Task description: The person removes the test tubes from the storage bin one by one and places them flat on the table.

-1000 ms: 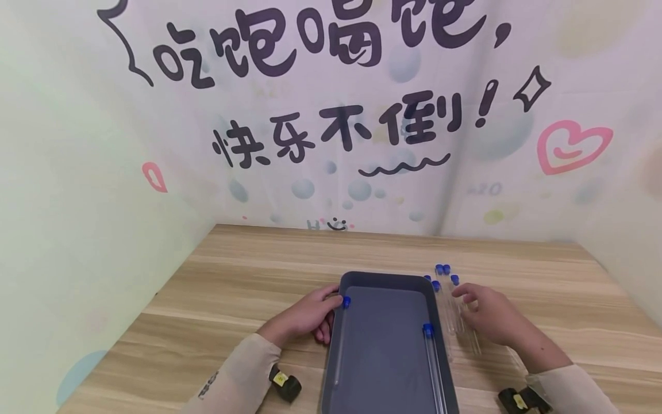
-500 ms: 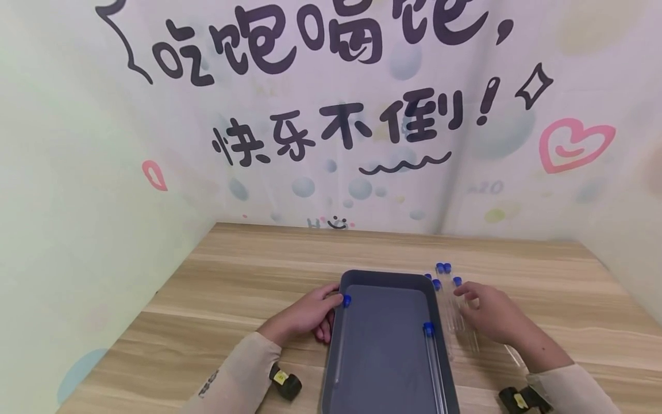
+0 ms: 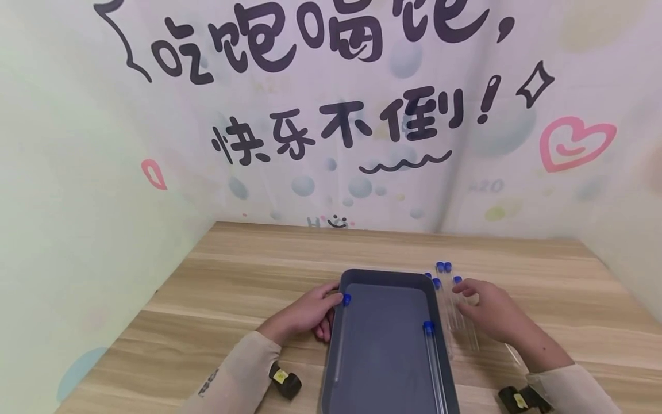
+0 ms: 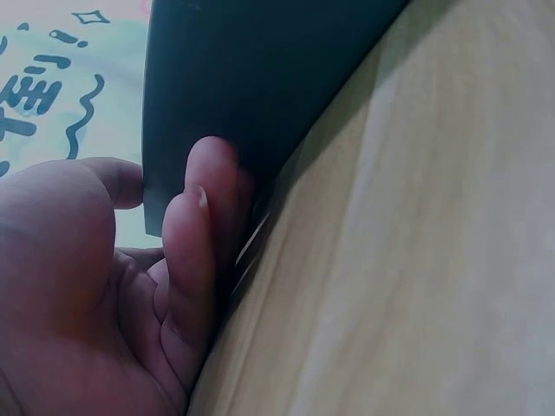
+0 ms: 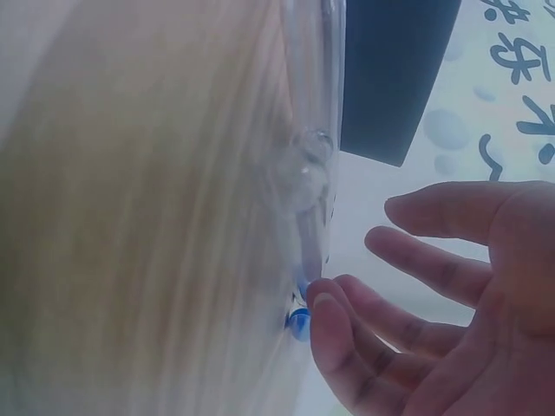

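Observation:
My left hand point(image 3: 305, 313) grips the left wall of a dark grey tray point(image 3: 383, 356), thumb over its rim. In the left wrist view, fingers point(image 4: 191, 251) press against the tray's outer wall. Inside the tray, a clear blue-capped test tube point(image 3: 339, 345) lies along each long side. My right hand point(image 3: 491, 310) hovers by several blue-capped test tubes point(image 3: 440, 267) lying right of the tray. In the right wrist view its fingers are relaxed and spread, with nothing between thumb and fingers. One fingertip is beside a blue cap point(image 5: 299, 324); whether it touches cannot be told.
The tray and tubes lie on a wood-grain table point(image 3: 248, 259). A printed cloth point(image 3: 310, 144) hangs behind the table's far edge. Another clear tube point(image 3: 514, 355) lies partly hidden under my right wrist. Black wrist mounts point(image 3: 285, 384) show beside both sleeves.
My right hand has shifted only slightly among the loose tubes. A tube by that hand has moved a little, its cap now slightly further right. My left hand and the tray stay put.

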Demonstrator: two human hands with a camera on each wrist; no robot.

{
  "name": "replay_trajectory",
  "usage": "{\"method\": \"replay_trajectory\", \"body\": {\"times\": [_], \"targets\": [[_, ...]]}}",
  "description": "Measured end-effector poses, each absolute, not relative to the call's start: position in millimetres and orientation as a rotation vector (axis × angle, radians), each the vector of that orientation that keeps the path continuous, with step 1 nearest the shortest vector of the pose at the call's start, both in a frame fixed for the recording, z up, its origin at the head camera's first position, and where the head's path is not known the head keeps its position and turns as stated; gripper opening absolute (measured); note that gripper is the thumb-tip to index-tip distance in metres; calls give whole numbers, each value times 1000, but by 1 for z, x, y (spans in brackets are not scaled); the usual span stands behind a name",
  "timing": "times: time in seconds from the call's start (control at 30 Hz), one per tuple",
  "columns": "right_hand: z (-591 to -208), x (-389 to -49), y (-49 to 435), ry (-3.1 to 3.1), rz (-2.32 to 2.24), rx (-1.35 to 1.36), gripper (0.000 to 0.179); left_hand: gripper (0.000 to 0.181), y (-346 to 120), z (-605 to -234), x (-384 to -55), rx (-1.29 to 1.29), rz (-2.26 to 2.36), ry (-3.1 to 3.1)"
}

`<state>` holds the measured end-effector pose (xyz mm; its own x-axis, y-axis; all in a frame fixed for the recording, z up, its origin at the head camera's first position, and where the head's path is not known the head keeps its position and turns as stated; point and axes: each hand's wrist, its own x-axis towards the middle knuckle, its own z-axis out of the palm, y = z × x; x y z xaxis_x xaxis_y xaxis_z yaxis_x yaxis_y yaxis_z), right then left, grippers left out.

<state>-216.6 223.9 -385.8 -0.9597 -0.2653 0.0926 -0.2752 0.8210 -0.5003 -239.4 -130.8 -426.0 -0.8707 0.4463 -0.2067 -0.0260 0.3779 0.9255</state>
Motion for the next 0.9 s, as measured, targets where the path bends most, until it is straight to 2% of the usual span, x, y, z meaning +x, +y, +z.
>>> {"method": "replay_trajectory", "body": {"times": [0.9], "targets": [[-392,-219,218,-2994,782,426,25,47,-130,-427,-240,352,1483,2239]]}}
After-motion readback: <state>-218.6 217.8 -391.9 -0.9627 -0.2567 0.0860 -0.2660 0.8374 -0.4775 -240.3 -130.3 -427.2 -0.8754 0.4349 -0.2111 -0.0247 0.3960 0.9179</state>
